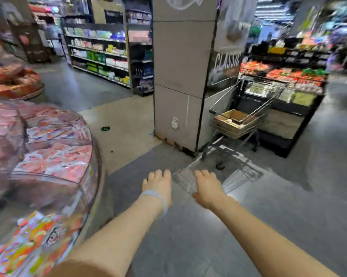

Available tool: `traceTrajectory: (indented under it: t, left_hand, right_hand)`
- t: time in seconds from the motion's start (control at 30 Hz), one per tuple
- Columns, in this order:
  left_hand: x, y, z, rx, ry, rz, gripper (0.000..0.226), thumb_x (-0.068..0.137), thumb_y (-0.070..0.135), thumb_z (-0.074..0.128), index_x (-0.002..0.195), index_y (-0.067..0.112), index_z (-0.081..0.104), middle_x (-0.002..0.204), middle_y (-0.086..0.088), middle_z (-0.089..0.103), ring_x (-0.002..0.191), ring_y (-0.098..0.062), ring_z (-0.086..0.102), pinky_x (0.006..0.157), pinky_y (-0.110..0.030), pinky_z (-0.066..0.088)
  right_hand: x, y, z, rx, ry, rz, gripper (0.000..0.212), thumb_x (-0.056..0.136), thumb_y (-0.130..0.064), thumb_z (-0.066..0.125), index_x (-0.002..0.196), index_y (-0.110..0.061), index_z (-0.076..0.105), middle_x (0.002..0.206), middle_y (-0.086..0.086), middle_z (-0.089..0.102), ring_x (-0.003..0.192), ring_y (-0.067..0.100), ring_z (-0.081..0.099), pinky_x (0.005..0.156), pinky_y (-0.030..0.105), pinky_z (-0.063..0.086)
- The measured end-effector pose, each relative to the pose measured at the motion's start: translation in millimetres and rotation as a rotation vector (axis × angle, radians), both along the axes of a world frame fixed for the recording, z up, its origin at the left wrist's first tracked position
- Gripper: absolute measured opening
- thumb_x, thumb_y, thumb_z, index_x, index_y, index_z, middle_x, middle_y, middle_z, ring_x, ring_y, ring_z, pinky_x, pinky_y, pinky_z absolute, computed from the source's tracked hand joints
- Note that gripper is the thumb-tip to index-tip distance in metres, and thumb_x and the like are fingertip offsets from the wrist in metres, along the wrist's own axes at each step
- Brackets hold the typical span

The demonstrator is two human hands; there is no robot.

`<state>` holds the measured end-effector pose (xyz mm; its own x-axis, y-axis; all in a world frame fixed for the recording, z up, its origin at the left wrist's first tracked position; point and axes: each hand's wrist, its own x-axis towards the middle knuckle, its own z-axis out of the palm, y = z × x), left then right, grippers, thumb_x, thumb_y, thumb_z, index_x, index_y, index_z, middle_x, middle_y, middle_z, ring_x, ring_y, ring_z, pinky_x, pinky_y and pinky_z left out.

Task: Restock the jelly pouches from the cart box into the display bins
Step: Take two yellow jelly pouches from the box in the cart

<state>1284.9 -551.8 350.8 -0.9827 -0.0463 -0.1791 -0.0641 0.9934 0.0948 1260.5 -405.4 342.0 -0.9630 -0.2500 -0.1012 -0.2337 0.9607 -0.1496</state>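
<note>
**Both hands out over the aisle floor, cart box well ahead**

The left hand (158,184) and right hand (207,188) reach forward side by side above the grey floor (268,216), palms down, fingers loosely extended. Between them lies a blurred, clear patch; whether it is a pouch or anything gripped cannot be told. The left hand wears a ring and a pale wristband (155,198).

The cardboard box (233,121) sits in the basket of a wire shopping cart (248,108), well apart from the hands, parked just beside the grey pillar (178,76). The box is open at the top, its long axis running from the pillar side toward the produce stand (284,92) behind it.

The round display bins (48,148) curve along the left, jelly pouches (54,162) lying flat in wedge compartments behind a clear rim. Their individual direction is too blurred to read.

Open floor runs between the bins' edge and the pillar, and from the hands to the cart.
</note>
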Motion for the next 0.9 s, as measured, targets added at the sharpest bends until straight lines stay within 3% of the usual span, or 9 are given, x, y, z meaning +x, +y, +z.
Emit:
traceTrajectory:
  t: [0.37, 0.63, 0.73, 0.9]
  left_hand:
    - [-132, 131, -25, 0.046, -0.095, -0.249, 0.081, 0.079, 0.032, 0.071, 0.142, 0.016, 0.023, 0.145, -0.011, 0.028, 0.136, -0.031, 0.027, 0.108, -0.040, 0.031]
    - [-313, 165, -13, 0.100, -0.067, -0.304, 0.080, 0.078, 0.036, 0.072, 0.140, 0.016, 0.025, 0.142, -0.008, 0.029, 0.133, -0.029, 0.028, 0.104, -0.040, 0.035]
    - [-391, 170, 8, 0.126, -0.005, -0.316, 0.070, 0.079, 0.033, 0.071, 0.133, 0.015, 0.032, 0.136, -0.008, 0.034, 0.128, -0.029, 0.032, 0.100, -0.040, 0.038]
    - [-482, 186, -3, 0.085, -0.068, -0.346, 0.068, 0.078, 0.033, 0.071, 0.132, 0.016, 0.033, 0.135, -0.008, 0.035, 0.128, -0.029, 0.033, 0.099, -0.040, 0.039]
  right_hand:
    - [-95, 118, -26, -0.017, -0.091, -0.227, 0.052, 0.088, -0.024, 0.061, 0.131, -0.009, 0.036, 0.136, 0.014, 0.038, 0.124, 0.033, 0.039, 0.096, 0.038, 0.039]
    - [-272, 155, -11, -0.029, -0.025, -0.328, 0.048, 0.087, -0.012, 0.055, 0.132, -0.012, 0.037, 0.134, 0.012, 0.040, 0.120, 0.033, 0.040, 0.095, 0.039, 0.041]
    - [-347, 162, 6, -0.054, 0.031, -0.360, 0.049, 0.084, -0.013, 0.061, 0.128, -0.012, 0.039, 0.131, 0.012, 0.042, 0.120, 0.032, 0.041, 0.095, 0.041, 0.043]
    - [-432, 177, -4, -0.032, -0.042, -0.385, 0.051, 0.085, -0.014, 0.059, 0.131, -0.012, 0.037, 0.133, 0.012, 0.040, 0.123, 0.034, 0.038, 0.093, 0.041, 0.041]
